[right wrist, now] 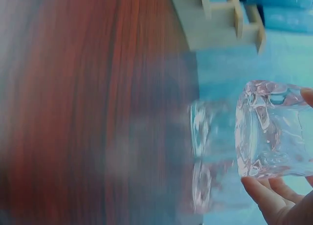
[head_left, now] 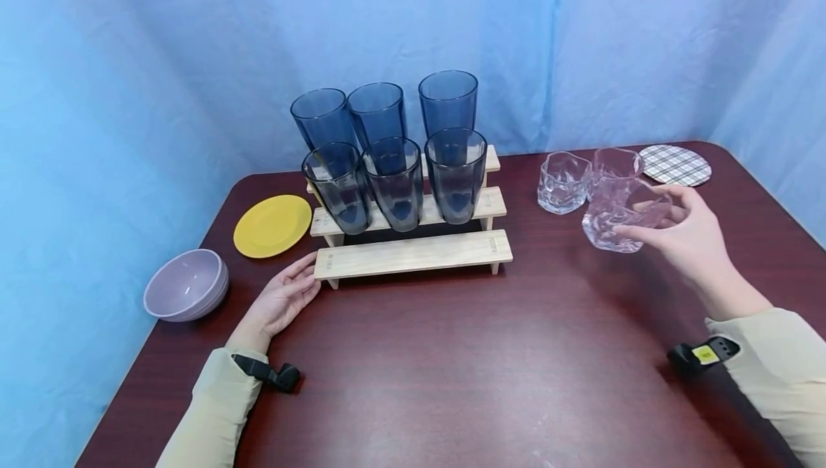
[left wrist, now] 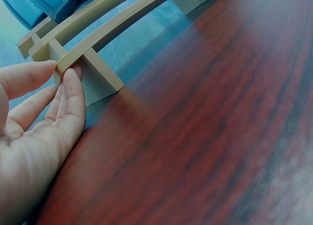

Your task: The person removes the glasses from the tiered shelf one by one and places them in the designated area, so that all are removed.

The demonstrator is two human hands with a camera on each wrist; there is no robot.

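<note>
Right hand lifts a clear tumbler; left hand steadies the wooden rack.

The right hand (head_left: 684, 235) has its fingers and thumb curled round a clear dimpled tumbler (head_left: 619, 221), holding it tilted above the dark red table (head_left: 452, 368), just in front of two more clear tumblers (head_left: 564, 181) standing near a plaid coaster (head_left: 676, 164). The left hand (head_left: 280, 299) lies relaxed and mostly flat on the table, its straight fingertips (left wrist: 71, 78) touching the left end of the lowest step of a three-step wooden rack (head_left: 413, 253), gripping nothing. Six dark blue tall glasses (head_left: 393, 181) stand on the rack's upper two steps; the lowest step is bare. A yellow plate (head_left: 272, 225) and a lavender bowl (head_left: 186, 285) sit left of the rack. A yellow label on the right wrist strap (head_left: 703, 355) is too small to read.
</note>
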